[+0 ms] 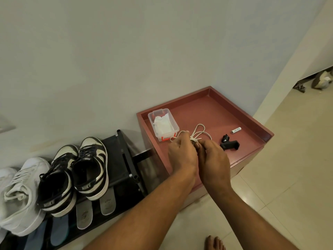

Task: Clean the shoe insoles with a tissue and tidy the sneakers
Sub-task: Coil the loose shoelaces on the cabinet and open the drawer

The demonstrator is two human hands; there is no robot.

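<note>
Head view, middle of the frame: the fingers of the left hand [182, 154] and the right hand [214, 158] curl inward and pinch a bunched white shoelace [194, 139] between them, its loose loops fanning out toward the upper right.

Both hands hover over the near part of a red-brown cabinet top [207, 110] with a raised rim, which stands against a pale wall [126, 51]. On that top, just left of the hands, sits a clear plastic box [173, 121] with an orange clasp, holding a crumpled white tissue [162, 123]. Right of the hands lie a small black clip-like part [229, 144] and, beyond it, a white battery [236, 130].

Left of the cabinet, a black shoe rack [124, 156] runs toward the lower left corner. On it stand black-and-white sneakers [90, 166], toes to the wall, and beside them a white sneaker [23, 193]. Two grey insoles [108, 202] lie on the tier below, poking out under the pair's heels, with bluish insoles [59, 230] further left, all partly covered by the shoes above.

The forearms cross the lower middle of the frame and hide part of the cabinet's front. Pale floor tiles [288, 177] fill the right side. A bare foot [214, 243] shows at the bottom edge, and more shoes [321, 80] lie blurred at the upper right.
</note>
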